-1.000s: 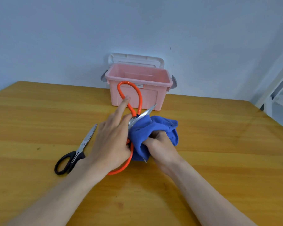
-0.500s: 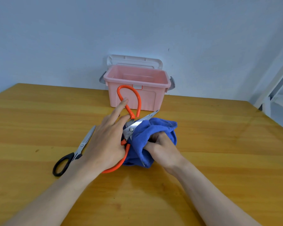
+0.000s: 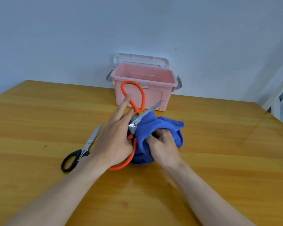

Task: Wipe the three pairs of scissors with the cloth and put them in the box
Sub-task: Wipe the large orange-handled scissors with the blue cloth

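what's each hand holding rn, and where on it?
Left hand grips the orange-handled scissors at the handle shanks near the pivot. Right hand clutches the bunched blue cloth, pressed around the lower blade.

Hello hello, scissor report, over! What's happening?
Left hand grips orange scissors. Right hand wipes blade with blue cloth. Black scissors wait on table. Pink box open, path clear.

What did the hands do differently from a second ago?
The right hand slid the cloth down the blades toward the pivot, so more of one blade tip now shows. The left hand kept its grip on the orange scissors. Nothing was picked up or let go. The black scissors and box stayed put on the table.
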Available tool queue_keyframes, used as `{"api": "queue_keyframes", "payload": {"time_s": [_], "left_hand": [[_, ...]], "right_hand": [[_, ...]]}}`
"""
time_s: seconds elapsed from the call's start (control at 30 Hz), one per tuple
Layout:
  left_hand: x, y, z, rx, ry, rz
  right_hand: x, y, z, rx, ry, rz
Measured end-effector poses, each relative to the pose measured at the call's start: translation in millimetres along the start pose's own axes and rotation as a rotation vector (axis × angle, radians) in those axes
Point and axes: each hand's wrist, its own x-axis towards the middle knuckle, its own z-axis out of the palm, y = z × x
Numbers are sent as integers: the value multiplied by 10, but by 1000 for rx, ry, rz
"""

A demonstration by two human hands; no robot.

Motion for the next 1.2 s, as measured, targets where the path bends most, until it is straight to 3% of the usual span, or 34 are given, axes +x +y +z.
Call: {"api": "queue_keyframes", "payload": {"time_s": [0.27, 0.53, 0.77, 0.97, 1.2], "left_hand": [[19, -18, 11, 62, -25, -45], [-21, 70, 94, -70, -6, -56], [55, -73, -4, -248, 41, -33], [82, -95, -4, -266, 78, -38], [41, -60, 71, -237, 107, -46]], "right_hand": [[16, 66, -164, 43, -157, 129], [30, -21, -6, -50, 87, -72], [-11, -54, -112, -6, -152, -69], [-37, -79, -198, 34, -247, 11], [-35, -84, -73, -90, -46, -20]]}}
